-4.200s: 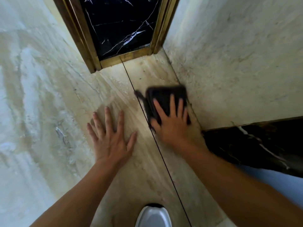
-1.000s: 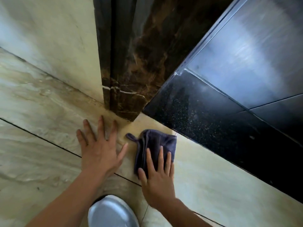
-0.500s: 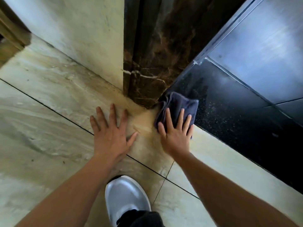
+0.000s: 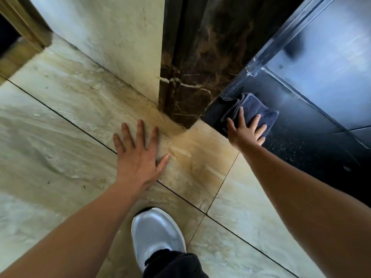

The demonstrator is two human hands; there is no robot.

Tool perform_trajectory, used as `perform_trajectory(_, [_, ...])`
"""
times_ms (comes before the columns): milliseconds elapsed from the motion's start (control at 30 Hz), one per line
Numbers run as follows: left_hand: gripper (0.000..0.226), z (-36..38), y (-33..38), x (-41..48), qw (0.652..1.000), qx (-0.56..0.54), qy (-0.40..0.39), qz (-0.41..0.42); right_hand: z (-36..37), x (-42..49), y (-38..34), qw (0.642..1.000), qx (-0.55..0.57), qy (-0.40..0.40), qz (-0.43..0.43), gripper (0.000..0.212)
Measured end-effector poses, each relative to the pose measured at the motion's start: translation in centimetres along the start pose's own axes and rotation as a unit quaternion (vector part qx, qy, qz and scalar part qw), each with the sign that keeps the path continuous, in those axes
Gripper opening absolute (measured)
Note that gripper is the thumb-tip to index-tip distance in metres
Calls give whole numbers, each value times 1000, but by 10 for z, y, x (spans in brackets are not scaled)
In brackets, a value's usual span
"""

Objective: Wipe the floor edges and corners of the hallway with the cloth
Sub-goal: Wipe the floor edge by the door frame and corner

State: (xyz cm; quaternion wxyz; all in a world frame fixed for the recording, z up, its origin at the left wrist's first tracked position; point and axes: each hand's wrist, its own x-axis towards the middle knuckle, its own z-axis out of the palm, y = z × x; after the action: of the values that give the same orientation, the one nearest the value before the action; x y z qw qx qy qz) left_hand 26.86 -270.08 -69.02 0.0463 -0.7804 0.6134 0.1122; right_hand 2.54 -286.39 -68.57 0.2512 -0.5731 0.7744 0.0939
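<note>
Cloth: dark grey-blue, folded, lying flat on the black speckled strip at the foot of the brown marble pillar. Its far edge sticks out past the fingertips, and a bunched fold runs off left of the index finger toward the pillar base.

Right hand is on top of it, palm down. Fingers are straight and fanned apart, pressing, with no curl or pinch. Thumb sits at the cloth's left edge. Beyond the fingertips, a brushed metal panel rises from the strip.

Left hand is flat on the beige marble floor, fingers straight and spread, holding nothing. Fingertips point at the pillar base and stop just short of it. Thumb points toward the right hand. The hands are well apart, with a darker tan patch of tile between them. A tile joint runs under the left palm.

Behind the left wrist: pale grey shoe, dark trouser cuff. Past the left fingertips, a cream wall meets the floor. Gold-brown frame at far upper left.
</note>
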Motion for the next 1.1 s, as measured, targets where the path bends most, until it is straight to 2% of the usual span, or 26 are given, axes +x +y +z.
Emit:
perform_trajectory(100, [85,1,3,-2,1000,-10,-2,-3,14,-32,9,997,-34,19,-64,62])
perform_trajectory(200, [85,5,2,-3,999,-26,1,-20,51,-98,28,989,-13,52,-136,60])
perform_trajectory(333, [85,8,-5,-1,999,-35,-4,-16,52,-128,42,983,-66,45,-166,69])
perform_trajectory(467, [87,7,-5,2,999,-47,-21,-17,30,-92,22,985,-82,21,-152,76])
perform_trajectory(633, [86,-8,6,-13,995,-89,-27,-28,43,-98,7,986,19,120,-115,61])
perform_trajectory(700, [84,-23,5,-37,994,-86,-52,-30,46,-114,2,990,23,100,-96,55])
perform_trajectory(767, [84,-44,1,-65,993,-84,-79,-40,41,-129,-3,994,-27,60,-91,46])
perform_trajectory(867, [85,-89,-14,-113,985,-92,-126,-69,15,-166,-20,988,-117,-58,-86,27])
perform_trajectory(933, [84,-130,-25,-151,980,-96,-144,-97,-17,-209,-39,979,-141,-116,-94,23])
perform_trajectory(1033, [84,-215,-44,-212,972,-100,-169,-133,-75,-293,-80,958,-180,-115,-190,39])
perform_trajectory(1100, [83,-276,-57,-249,965,-118,-173,-158,-117,-354,-108,942,-187,-110,-256,42])
